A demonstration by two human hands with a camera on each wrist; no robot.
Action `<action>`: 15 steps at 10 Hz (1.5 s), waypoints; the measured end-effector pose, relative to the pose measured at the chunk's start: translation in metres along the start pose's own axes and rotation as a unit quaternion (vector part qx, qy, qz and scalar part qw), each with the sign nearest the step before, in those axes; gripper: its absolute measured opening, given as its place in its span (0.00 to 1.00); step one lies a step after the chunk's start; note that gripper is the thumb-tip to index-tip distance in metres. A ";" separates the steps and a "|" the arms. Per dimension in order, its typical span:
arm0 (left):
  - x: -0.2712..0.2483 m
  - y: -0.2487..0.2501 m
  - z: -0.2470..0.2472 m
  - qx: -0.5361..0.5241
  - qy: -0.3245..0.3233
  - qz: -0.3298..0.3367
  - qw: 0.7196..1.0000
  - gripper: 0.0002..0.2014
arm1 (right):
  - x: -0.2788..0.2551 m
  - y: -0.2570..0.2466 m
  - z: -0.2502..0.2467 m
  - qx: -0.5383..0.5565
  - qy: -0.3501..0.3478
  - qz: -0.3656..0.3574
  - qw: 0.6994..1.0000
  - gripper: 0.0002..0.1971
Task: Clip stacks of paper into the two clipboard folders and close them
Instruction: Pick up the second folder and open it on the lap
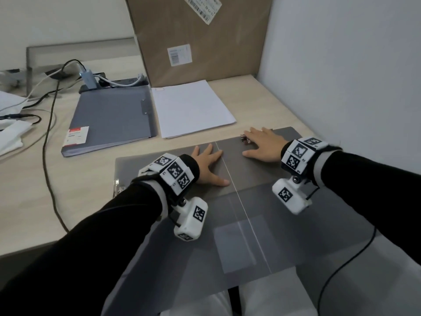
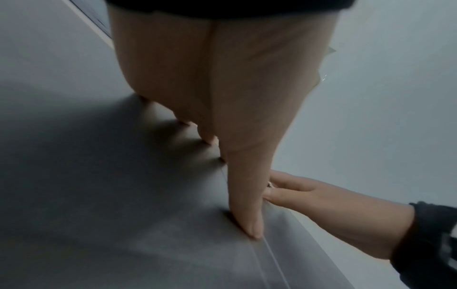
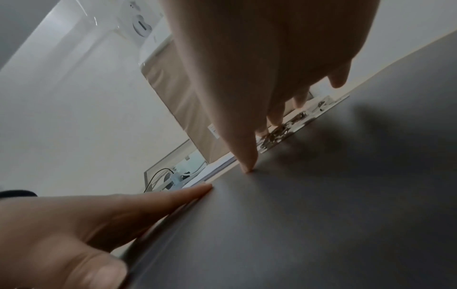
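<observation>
An opened grey clipboard folder [image 1: 255, 201] lies flat at the desk's front edge, its spine crease running down the middle. My left hand [image 1: 208, 165] presses flat on the left panel, fingers spread, thumb [image 2: 247, 219] beside the crease. On the right panel rests my right hand [image 1: 262, 144], also flat, fingers by the metal clip [image 1: 245, 139] at the far edge; the clip [image 3: 284, 133] shows under the fingertips. A stack of white paper [image 1: 193, 108] lies just beyond. Left of it sits a second, closed grey folder [image 1: 111, 119].
A tall brown cardboard box [image 1: 200, 37] stands behind the paper. Cables [image 1: 49, 142] and a charger [image 1: 87, 76] lie at the back left, with white papers [image 1: 11, 133] at the left edge. A wall [image 1: 353, 65] bounds the desk on the right.
</observation>
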State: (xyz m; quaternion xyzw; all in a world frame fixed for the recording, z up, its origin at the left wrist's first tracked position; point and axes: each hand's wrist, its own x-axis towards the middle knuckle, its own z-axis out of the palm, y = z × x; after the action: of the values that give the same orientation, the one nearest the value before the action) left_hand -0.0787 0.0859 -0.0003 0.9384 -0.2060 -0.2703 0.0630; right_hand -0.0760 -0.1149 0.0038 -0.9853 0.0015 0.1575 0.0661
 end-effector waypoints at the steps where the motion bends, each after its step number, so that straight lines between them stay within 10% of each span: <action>1: 0.000 -0.003 0.004 0.009 0.007 0.007 1.000 0.50 | 0.004 0.001 0.007 0.004 0.005 -0.017 1.000 0.35; 10: 0.001 -0.002 0.006 0.008 0.002 0.003 1.000 0.49 | 0.011 0.010 0.025 0.051 0.053 -0.022 0.997 0.33; 13: 0.002 -0.004 0.008 0.002 0.008 0.007 1.000 0.49 | 0.003 0.022 -0.001 0.198 0.213 -0.028 0.956 0.15; 15: 0.001 -0.003 0.007 0.000 0.012 0.010 1.000 0.49 | 0.000 0.050 -0.023 0.068 0.257 0.002 0.964 0.15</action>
State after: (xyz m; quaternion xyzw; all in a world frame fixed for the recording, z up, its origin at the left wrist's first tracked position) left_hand -0.0805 0.0885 -0.0069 0.9395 -0.2145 -0.2582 0.0681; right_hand -0.0696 -0.1674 0.0188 -0.9858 0.0308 -0.1015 0.1300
